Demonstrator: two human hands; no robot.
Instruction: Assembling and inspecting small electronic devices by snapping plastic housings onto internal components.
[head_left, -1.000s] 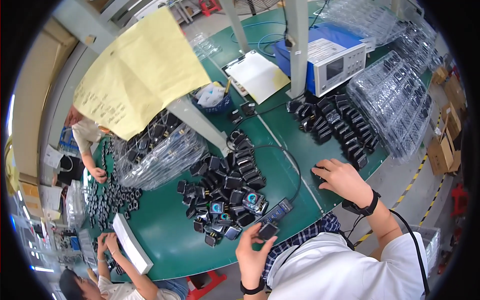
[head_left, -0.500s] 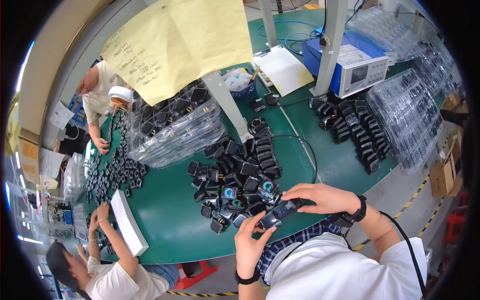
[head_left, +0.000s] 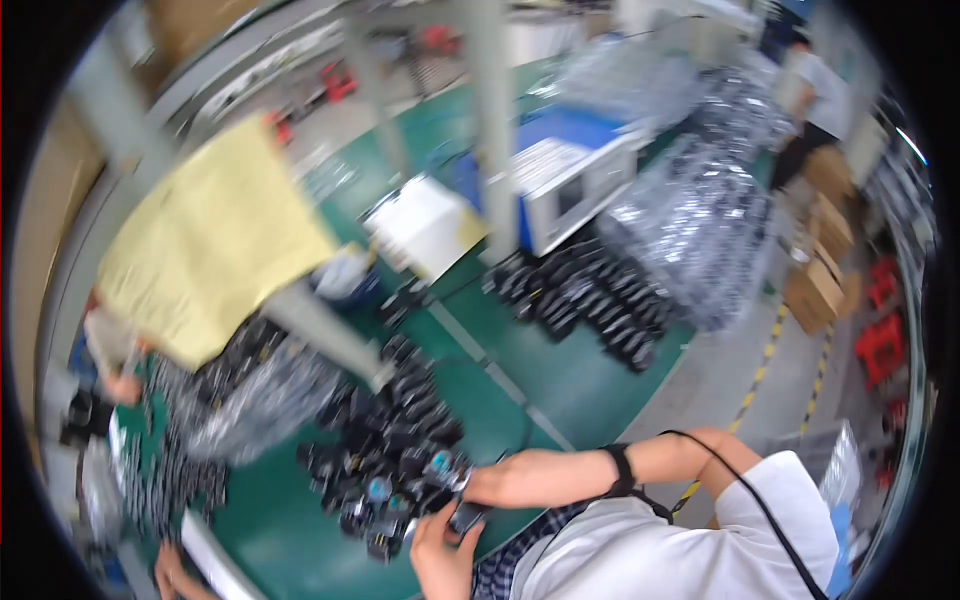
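Near the table's front edge, my left hand [head_left: 440,553] is closed on a small black smartwatch case [head_left: 467,516], held between thumb and fingers. My right hand [head_left: 507,481] reaches across just above it, its wrist wearing a black band. Its fingertips are at the right edge of the pile, smeared by motion, so I cannot tell whether they grip anything. The pile of black smartwatch cases [head_left: 372,440] lies to the left of both hands. A few show lit screens, among them one lit watch [head_left: 442,464] beside my right fingers and another lit watch [head_left: 379,489] farther left.
Rows of black cases [head_left: 590,295] lie beyond, near clear plastic trays [head_left: 690,230]. A blue-and-white instrument [head_left: 570,185], a clipboard [head_left: 425,225] and metal posts [head_left: 490,120] stand farther back. A yellow sheet [head_left: 215,235] hangs at left. Another person's hands [head_left: 175,575] are at lower left.
My view has swung right and is blurred. My right hand has moved in toward the pile, and the black block with ports it held no longer shows. My left hand still holds the watch case.
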